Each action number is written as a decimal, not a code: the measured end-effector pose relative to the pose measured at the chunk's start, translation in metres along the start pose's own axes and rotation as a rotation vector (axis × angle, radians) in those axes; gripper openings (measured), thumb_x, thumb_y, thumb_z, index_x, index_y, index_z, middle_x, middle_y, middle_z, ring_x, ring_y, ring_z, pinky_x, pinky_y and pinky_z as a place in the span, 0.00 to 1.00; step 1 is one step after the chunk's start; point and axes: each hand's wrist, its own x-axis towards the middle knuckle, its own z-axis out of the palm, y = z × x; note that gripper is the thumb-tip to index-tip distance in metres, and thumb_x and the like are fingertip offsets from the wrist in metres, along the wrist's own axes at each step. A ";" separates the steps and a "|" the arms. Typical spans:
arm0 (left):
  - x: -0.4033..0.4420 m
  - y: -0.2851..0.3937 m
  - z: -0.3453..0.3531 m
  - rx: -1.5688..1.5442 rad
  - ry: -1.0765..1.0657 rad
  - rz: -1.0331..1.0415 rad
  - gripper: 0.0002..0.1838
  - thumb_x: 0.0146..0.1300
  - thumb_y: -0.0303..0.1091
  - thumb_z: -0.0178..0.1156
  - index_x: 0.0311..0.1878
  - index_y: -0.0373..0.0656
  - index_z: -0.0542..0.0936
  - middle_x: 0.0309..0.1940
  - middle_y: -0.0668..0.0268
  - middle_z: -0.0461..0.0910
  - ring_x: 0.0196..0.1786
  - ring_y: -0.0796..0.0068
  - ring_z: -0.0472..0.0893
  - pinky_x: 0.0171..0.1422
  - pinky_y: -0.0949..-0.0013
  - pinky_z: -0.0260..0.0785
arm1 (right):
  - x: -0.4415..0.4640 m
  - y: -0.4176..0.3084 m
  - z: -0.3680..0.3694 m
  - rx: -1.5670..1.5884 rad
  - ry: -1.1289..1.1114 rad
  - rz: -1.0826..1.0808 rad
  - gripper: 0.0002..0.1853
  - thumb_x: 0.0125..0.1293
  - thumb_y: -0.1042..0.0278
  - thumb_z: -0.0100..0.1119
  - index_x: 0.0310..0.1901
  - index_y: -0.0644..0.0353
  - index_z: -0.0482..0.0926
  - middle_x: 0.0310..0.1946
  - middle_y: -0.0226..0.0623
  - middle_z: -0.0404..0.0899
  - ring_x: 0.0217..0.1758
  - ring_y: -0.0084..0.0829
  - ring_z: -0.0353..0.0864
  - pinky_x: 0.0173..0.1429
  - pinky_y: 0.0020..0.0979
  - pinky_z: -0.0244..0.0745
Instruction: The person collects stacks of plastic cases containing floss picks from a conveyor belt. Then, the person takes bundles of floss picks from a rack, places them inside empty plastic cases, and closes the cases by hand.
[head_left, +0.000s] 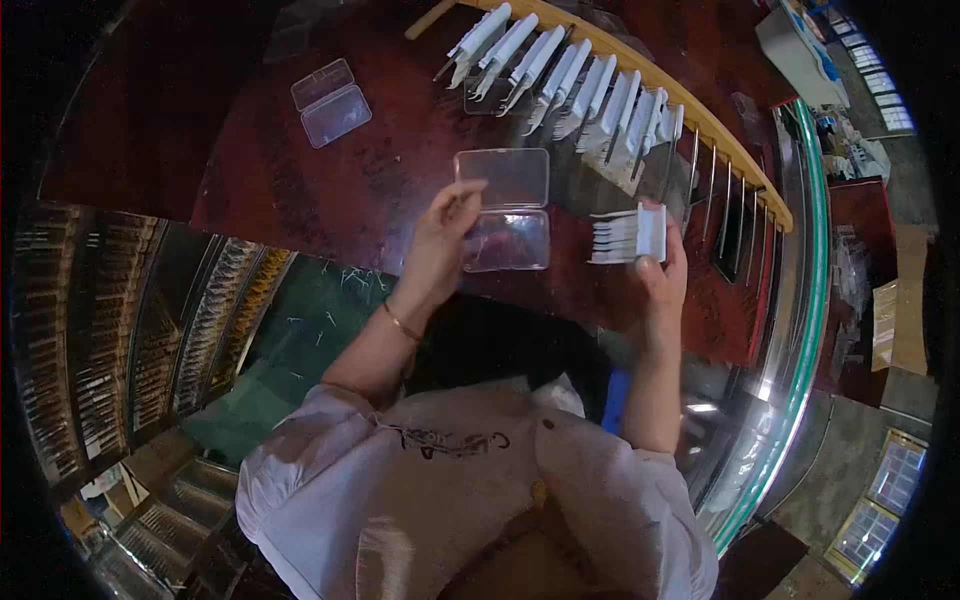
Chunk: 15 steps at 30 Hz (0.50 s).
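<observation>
My left hand [445,232] is at the left side of an open clear plastic box [512,240], its fingers curled around the box's edge near the hinge. The box lies on the dark red table with its lid [503,177] folded back away from me. To the right, my right hand [665,262] holds a white holder [651,232] between thumb and fingers. Several thin white pieces [614,238] stick out of the holder toward the left, side by side. The holder is apart from the box.
A curved wooden rack [640,62] spans the back right, with several white holders [548,55] and bare metal rods along it. Another open clear box [335,115] lies at the back left. A green-edged conveyor [808,300] runs along the right, and racks [130,330] stand at the left.
</observation>
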 end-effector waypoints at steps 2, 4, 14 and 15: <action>-0.007 -0.009 0.020 -0.073 -0.050 0.005 0.14 0.66 0.35 0.49 0.52 0.42 0.68 0.49 0.60 0.70 0.51 0.66 0.74 0.50 0.61 0.73 | -0.007 0.013 -0.003 -0.001 -0.014 0.033 0.36 0.46 0.60 0.66 0.57 0.62 0.64 0.49 0.33 0.68 0.51 0.27 0.69 0.57 0.28 0.62; -0.014 -0.009 0.037 -0.116 -0.128 0.026 0.14 0.68 0.34 0.45 0.55 0.42 0.66 0.48 0.59 0.70 0.50 0.65 0.74 0.52 0.61 0.71 | -0.012 0.024 0.003 0.124 -0.011 0.036 0.34 0.46 0.60 0.66 0.56 0.61 0.65 0.49 0.32 0.67 0.52 0.27 0.68 0.58 0.29 0.61; -0.018 -0.002 0.039 -0.157 -0.243 0.074 0.17 0.69 0.33 0.42 0.57 0.35 0.64 0.48 0.58 0.72 0.50 0.70 0.74 0.54 0.70 0.68 | 0.032 0.026 -0.014 0.098 0.130 -0.043 0.39 0.55 0.70 0.62 0.66 0.57 0.51 0.60 0.44 0.60 0.65 0.37 0.58 0.63 0.40 0.59; -0.018 -0.001 0.038 -0.196 -0.220 0.046 0.17 0.68 0.32 0.43 0.57 0.36 0.65 0.48 0.58 0.73 0.50 0.70 0.74 0.54 0.70 0.68 | 0.049 0.025 -0.020 0.095 0.229 -0.060 0.39 0.56 0.69 0.61 0.66 0.57 0.50 0.60 0.44 0.60 0.65 0.37 0.59 0.63 0.40 0.59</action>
